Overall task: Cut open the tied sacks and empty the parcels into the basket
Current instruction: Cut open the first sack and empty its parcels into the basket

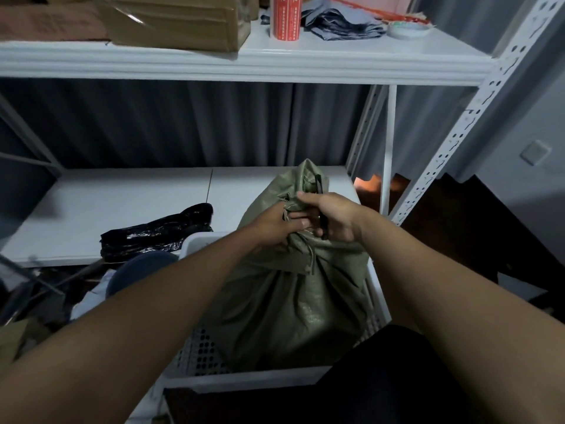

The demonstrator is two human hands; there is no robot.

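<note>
Shelving (275, 61) of white metal fills the upper frame, two boards in view: the upper one carries two cardboard boxes (174, 21) at upper left, one red tape roll (286, 16), one heap of grey bags (344, 24) and one pale tape roll (408, 31); the lower one holds a single black plastic bag (156, 232). One white perforated basket (201, 353) sits at lower centre, and one green woven sack (293, 304) stands upright inside it, its neck tied. What the sack contains is hidden. Left hand (272, 229) grips the gathered neck just below the tie. Right hand (331, 217) is curled round one slim black cutter (321, 209), held at the knot; its blade is too dark to make out.
</note>
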